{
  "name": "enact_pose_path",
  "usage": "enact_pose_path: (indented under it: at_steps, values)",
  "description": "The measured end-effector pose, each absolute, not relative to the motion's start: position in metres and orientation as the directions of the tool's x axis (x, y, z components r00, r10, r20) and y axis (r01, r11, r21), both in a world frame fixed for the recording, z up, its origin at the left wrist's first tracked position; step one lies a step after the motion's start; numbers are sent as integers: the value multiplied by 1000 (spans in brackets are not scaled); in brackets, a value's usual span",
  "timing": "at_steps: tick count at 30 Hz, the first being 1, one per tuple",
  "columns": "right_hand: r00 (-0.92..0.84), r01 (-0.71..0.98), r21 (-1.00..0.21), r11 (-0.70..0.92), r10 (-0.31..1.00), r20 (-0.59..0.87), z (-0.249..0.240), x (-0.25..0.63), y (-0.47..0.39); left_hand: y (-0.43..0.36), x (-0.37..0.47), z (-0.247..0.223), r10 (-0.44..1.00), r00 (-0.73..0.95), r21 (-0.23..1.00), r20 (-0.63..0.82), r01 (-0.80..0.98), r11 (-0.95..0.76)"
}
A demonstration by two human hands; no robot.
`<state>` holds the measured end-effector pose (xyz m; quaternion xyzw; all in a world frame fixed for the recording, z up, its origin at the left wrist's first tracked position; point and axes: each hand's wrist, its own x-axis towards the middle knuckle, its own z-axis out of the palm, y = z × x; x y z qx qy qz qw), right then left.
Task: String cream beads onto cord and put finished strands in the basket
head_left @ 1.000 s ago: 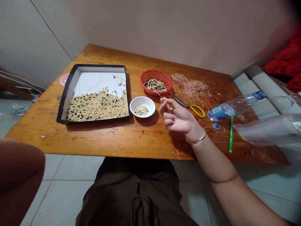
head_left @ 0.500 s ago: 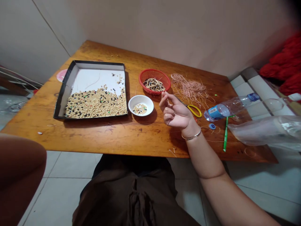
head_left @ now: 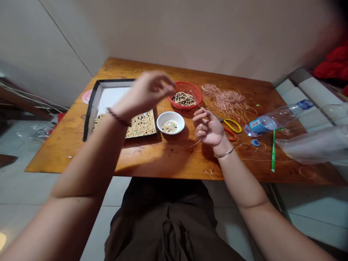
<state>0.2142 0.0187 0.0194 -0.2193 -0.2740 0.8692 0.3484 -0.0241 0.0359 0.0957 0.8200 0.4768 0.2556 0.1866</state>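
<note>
My right hand (head_left: pixel 208 126) is raised above the table with its fingertips pinched on a thin cord (head_left: pixel 195 98). One end of the cord stands up from the fingers toward the red basket, and a strand trails below the palm. My left hand (head_left: pixel 152 88), smeared by motion, hangs over the right side of the bead tray with fingers curled; whether anything is in them cannot be seen. The black-edged tray (head_left: pixel 85 125) holds many cream, black and coloured beads (head_left: pixel 143 125). A white bowl (head_left: pixel 161 123) with a few beads stands between the hands.
Beaded strands (head_left: pixel 186 98) fill the red basket (head_left: pixel 199 95). Right of it lie a pink cord heap (head_left: pixel 224 98), scissors (head_left: pixel 234 126), a blue cap (head_left: pixel 255 142), a plastic bottle (head_left: pixel 262 125) and a green strip (head_left: pixel 273 152). A clear plastic bag (head_left: pixel 312 146) overhangs the right side.
My left arm has swung in from the left edge and its hand now hovers over the tray. My right hand remains pinched, and a cord end now shows above it. The camera view has shifted left.
</note>
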Motion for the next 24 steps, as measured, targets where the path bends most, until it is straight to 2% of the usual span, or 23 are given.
enact_pose_path:
  at_steps: [2, 4, 8, 13, 24]
  values:
    - [-670, -511, -568, -645, 713, -207, 13, 214, 22, 39, -13, 72, 860, 499, 439, 109, 752, -492]
    - [-669, -512, -549, -661, 708, -229, 7, 212, 26, 40, -2, 45, 860, 509, 297, -20, 825, -481]
    - [-623, -504, -574, -645, 732, -276, -4, 207, 33, 37, 7, 10, 869, 489, 164, -75, 866, -473]
    - [-620, -485, -594, -642, 731, -283, -11, 201, 33, 31, 5, 8, 854, 517, 124, -50, 852, -508]
    - [-617, -462, -652, -601, 746, -251, -10, 198, 31, 33, 4, 2, 860, 511, 215, 4, 839, -500]
